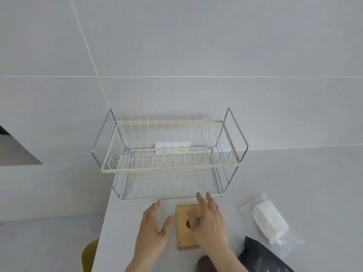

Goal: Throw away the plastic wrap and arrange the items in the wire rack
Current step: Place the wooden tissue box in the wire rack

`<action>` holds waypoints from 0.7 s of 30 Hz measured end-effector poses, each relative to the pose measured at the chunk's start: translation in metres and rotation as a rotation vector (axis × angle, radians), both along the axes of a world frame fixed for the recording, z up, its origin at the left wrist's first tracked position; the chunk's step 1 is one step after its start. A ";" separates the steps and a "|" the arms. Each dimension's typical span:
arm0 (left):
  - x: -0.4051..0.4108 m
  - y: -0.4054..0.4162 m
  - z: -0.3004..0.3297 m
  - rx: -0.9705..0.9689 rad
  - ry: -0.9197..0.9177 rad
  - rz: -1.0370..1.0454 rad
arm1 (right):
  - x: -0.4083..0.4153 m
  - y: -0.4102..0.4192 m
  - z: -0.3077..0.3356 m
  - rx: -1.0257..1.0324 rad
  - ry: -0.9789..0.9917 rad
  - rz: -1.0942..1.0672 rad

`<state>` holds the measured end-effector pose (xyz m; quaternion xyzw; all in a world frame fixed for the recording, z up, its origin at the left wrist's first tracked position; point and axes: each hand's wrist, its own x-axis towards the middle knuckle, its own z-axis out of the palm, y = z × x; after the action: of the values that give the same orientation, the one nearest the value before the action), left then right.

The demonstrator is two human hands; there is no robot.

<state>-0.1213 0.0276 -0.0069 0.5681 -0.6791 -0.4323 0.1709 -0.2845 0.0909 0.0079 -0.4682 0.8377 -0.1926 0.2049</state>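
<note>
1. Left hand (pixel 152 228) is flat w/ fingers spread, holding nothing, hovering over the white worktop (pixel 125 222).
2. Right hand (pixel 208 222) rests on the square light-wood box w/ a round hole (pixel 185 228), thumb at the hole; real grip? can't tell.
3. Two-tier cream-and-chrome wire rack (pixel 169 167) sits just past both hands.
4. Clear plastic-wrapped white tissue pack (pixel 269 220) lies right of the right hand.

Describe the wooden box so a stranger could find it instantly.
Start at the two-tier wire rack against the wall. On the counter just in front of it lies a flat wooden box, partly under the right hand. It is the only tan piece, with a dark hole in its top.
</note>
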 end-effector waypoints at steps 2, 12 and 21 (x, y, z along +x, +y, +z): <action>-0.016 0.009 -0.001 0.080 0.047 0.046 | -0.014 0.008 -0.003 0.014 -0.106 -0.095; -0.056 0.030 -0.016 0.411 0.071 0.204 | -0.047 0.015 -0.021 0.241 -0.439 -0.202; -0.058 0.031 -0.003 0.381 0.038 0.195 | -0.047 0.013 -0.015 0.230 -0.444 -0.247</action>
<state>-0.1792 0.0584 -0.0103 0.6451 -0.5236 -0.5446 0.1143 -0.3314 0.1038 -0.0072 -0.2827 0.8394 -0.2176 0.4101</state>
